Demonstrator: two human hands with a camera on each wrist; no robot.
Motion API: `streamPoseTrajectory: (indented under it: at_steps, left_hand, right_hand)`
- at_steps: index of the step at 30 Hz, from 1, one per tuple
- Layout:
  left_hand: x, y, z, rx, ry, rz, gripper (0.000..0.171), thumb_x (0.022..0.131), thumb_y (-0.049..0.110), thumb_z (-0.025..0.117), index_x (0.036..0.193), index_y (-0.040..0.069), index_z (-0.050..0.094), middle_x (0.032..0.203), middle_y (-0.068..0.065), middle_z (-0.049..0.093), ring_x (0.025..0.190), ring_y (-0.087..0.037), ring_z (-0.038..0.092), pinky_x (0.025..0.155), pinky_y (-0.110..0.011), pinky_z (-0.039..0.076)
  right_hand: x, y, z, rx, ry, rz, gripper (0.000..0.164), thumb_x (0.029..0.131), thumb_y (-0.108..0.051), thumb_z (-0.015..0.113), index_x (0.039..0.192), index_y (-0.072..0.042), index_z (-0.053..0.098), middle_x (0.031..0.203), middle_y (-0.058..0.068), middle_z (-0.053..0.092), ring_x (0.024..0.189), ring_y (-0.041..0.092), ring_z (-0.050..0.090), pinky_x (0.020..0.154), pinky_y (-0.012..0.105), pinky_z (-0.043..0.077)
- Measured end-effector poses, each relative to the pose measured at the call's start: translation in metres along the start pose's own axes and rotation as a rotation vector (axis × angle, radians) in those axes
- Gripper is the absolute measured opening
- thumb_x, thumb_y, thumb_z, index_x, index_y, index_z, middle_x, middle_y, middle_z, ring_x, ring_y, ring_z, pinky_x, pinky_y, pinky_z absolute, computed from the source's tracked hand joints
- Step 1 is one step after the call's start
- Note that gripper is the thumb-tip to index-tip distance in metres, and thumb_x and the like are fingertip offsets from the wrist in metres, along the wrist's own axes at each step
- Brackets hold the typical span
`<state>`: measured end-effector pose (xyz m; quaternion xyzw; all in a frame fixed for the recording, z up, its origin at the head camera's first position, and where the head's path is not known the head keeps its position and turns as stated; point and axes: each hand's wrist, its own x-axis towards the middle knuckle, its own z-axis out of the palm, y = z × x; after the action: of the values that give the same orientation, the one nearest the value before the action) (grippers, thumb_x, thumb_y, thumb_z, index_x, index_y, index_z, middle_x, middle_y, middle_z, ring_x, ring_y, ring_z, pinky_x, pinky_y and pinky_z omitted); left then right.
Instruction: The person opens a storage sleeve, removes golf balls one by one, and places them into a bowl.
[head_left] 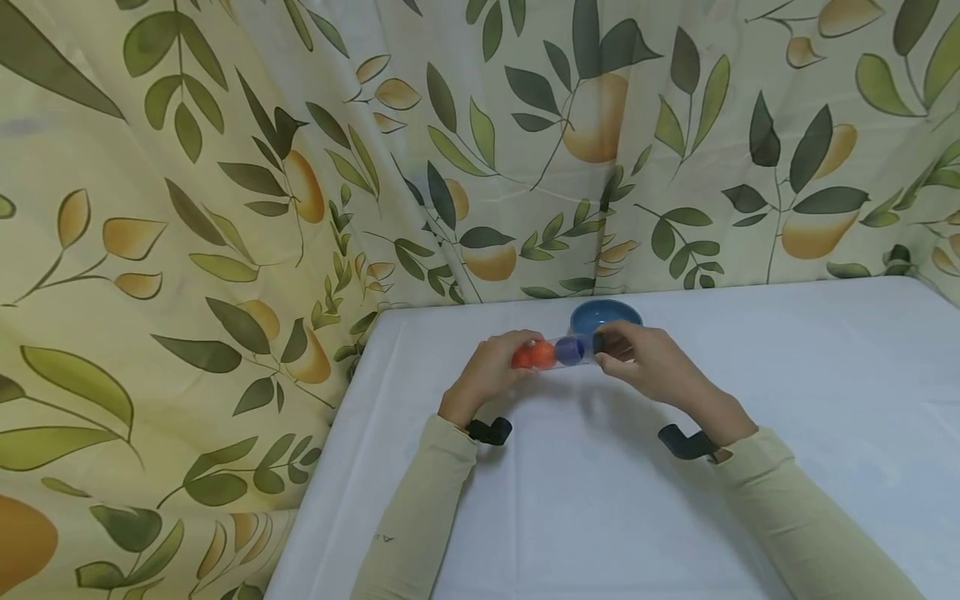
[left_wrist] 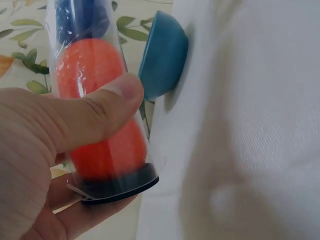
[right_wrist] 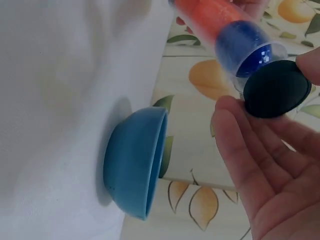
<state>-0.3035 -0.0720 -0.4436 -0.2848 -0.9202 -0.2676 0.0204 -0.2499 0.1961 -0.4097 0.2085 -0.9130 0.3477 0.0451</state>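
A clear plastic tube point(head_left: 558, 354) lies nearly level over the white table, gripped by my left hand point(head_left: 491, 371) around its left part. Inside are two orange balls point(left_wrist: 90, 62) and a dark blue, ball-like piece point(right_wrist: 240, 47) at the right end. A black cap point(left_wrist: 125, 185) closes the tube's left end, with fingers beneath it. My right hand point(head_left: 648, 362) pinches another black cap point(right_wrist: 277, 89) between thumb and fingers, right at the tube's other end. The cap stands at an angle to the rim, and part of the opening shows past its edge.
Just behind the tube, a blue bowl point(head_left: 603, 313) stands upright on the white-covered table point(head_left: 570, 500). A curtain point(head_left: 450, 167) printed with leaves and fruit hangs along the table's back and left side. Black straps point(head_left: 489, 431) circle both wrists.
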Motion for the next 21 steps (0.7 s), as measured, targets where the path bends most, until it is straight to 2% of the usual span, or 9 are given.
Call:
streamPoseTrajectory:
  at_steps: [5, 9, 14, 18, 21]
  left_hand:
    - [-0.001, -0.001, -0.003, 0.018, 0.06, -0.036, 0.054, 0.084, 0.016, 0.085, 0.133, 0.022, 0.062, 0.129, 0.0, 0.07, 0.113, -0.019, 0.065, 0.102, -0.042, 0.05]
    - [-0.001, -0.001, -0.006, -0.004, 0.083, -0.063, 0.059, 0.084, 0.019, 0.085, 0.137, 0.024, 0.061, 0.133, -0.001, 0.069, 0.117, -0.021, 0.064, 0.104, -0.044, 0.049]
    - [-0.001, -0.003, -0.005, 0.015, 0.098, -0.066, 0.063, 0.084, 0.02, 0.085, 0.141, 0.025, 0.059, 0.136, -0.001, 0.068, 0.119, -0.021, 0.064, 0.104, -0.045, 0.049]
    - [-0.001, -0.003, -0.005, 0.011, 0.104, -0.06, 0.062, 0.083, 0.019, 0.086, 0.139, 0.024, 0.061, 0.131, -0.002, 0.069, 0.116, -0.022, 0.065, 0.102, -0.046, 0.049]
    - [-0.002, -0.002, -0.006, 0.005, 0.1, -0.054, 0.061, 0.083, 0.018, 0.086, 0.138, 0.023, 0.062, 0.127, -0.003, 0.07, 0.112, -0.022, 0.065, 0.1, -0.045, 0.049]
  right_hand:
    - [0.0, 0.003, 0.002, 0.016, -0.025, 0.031, 0.042, 0.092, -0.016, 0.072, 0.126, 0.004, 0.057, 0.105, 0.015, 0.073, 0.098, 0.028, 0.07, 0.085, 0.046, 0.059]
    - [0.0, 0.01, 0.011, -0.03, -0.079, 0.015, 0.047, 0.091, -0.013, 0.074, 0.129, 0.006, 0.056, 0.108, 0.016, 0.072, 0.096, 0.027, 0.071, 0.083, 0.045, 0.059]
    - [0.002, 0.017, 0.027, -0.02, -0.139, -0.008, 0.047, 0.087, -0.004, 0.072, 0.129, 0.008, 0.058, 0.117, 0.021, 0.07, 0.096, 0.03, 0.072, 0.086, 0.048, 0.059]
    - [0.002, 0.021, 0.036, 0.029, -0.181, 0.025, 0.049, 0.082, 0.001, 0.073, 0.128, 0.008, 0.058, 0.121, 0.024, 0.068, 0.1, 0.033, 0.072, 0.088, 0.049, 0.059]
    - [0.001, 0.024, 0.038, 0.025, -0.196, 0.058, 0.05, 0.082, 0.001, 0.075, 0.129, 0.005, 0.059, 0.122, 0.023, 0.069, 0.101, 0.033, 0.071, 0.088, 0.05, 0.058]
